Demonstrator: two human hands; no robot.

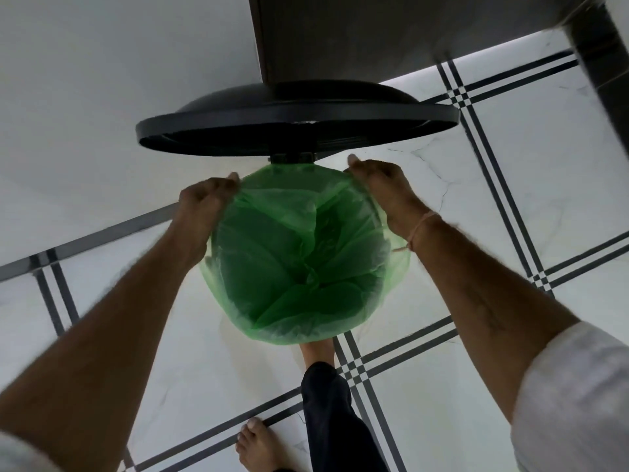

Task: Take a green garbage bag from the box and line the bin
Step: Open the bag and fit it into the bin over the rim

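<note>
A green garbage bag (299,260) fills the round bin below me, its edge folded over the rim all the way round so the bin body is hidden. The bin's black lid (296,120) stands raised behind it. My left hand (207,202) grips the bag's edge at the far left of the rim. My right hand (384,189) grips the bag's edge at the far right of the rim. The box of bags is not in view.
A white wall (102,80) rises at the left and a dark cabinet (374,39) stands behind the lid. The floor (510,165) is white tile with dark stripes. One bare foot (262,447) is planted near me; my other foot (320,352) is at the bin's base.
</note>
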